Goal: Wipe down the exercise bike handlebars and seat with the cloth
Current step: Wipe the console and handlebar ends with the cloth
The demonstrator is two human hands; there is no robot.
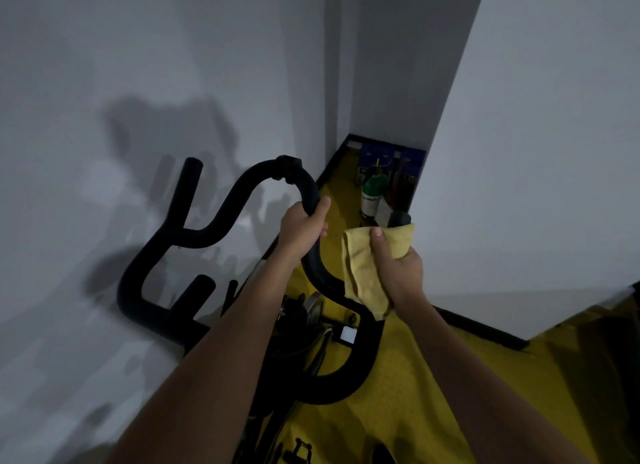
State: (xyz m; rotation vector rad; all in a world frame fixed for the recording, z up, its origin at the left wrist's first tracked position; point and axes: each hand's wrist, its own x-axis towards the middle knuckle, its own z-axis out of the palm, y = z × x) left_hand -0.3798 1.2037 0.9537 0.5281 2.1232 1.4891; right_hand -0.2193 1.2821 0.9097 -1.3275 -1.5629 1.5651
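The black padded handlebars (214, 235) of the exercise bike loop across the middle of the view, close to the grey wall. My left hand (303, 230) grips the curved centre bar near its top. My right hand (398, 266) grips the yellow cloth (363, 276), which is wrapped round the right-hand bar; that bar's black end (400, 218) pokes out above the cloth. The cloth's lower part hangs down beside my wrist. The seat is not in view.
A grey wall (121, 83) stands close on the left and a white pillar (536, 152) on the right. In the corner between them sit a green bottle (372, 195) and blue boxes (391, 159) on the yellow floor (415, 394). The bike's frame and knob (311, 311) lie below the bars.
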